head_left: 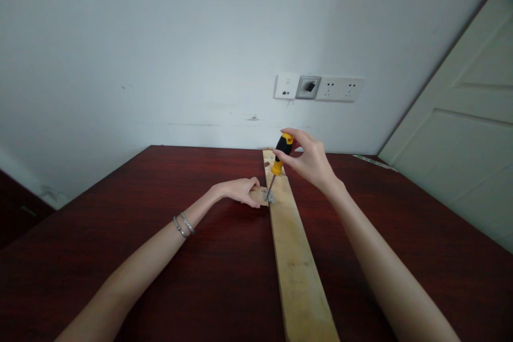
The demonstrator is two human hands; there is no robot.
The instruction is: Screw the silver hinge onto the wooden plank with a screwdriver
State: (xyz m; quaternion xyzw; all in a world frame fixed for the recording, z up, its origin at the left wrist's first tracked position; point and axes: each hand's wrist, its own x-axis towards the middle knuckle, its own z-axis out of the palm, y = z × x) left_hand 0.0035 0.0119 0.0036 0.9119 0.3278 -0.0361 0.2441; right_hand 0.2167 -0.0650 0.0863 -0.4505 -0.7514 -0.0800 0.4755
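My right hand [311, 159] grips the yellow and black handle of a screwdriver [282, 148], tilted with its shaft pointing down and left. The tip reaches a small metal hinge [269, 196] that lies across the joint between two pieces of wood. With thumb and fingers, my left hand [242, 191] clasps a short wooden block [259, 196], which butts against the left edge of a long wooden plank [296, 256]. Whether the tip sits in a screw head is too small to tell.
The plank runs along the dark red table [208, 278] toward the white wall [140, 53]. Wall sockets [335, 88] are above the table's far edge. A thin pale strip [374, 162] lies at the back right, beside a white panelled door [465, 133].
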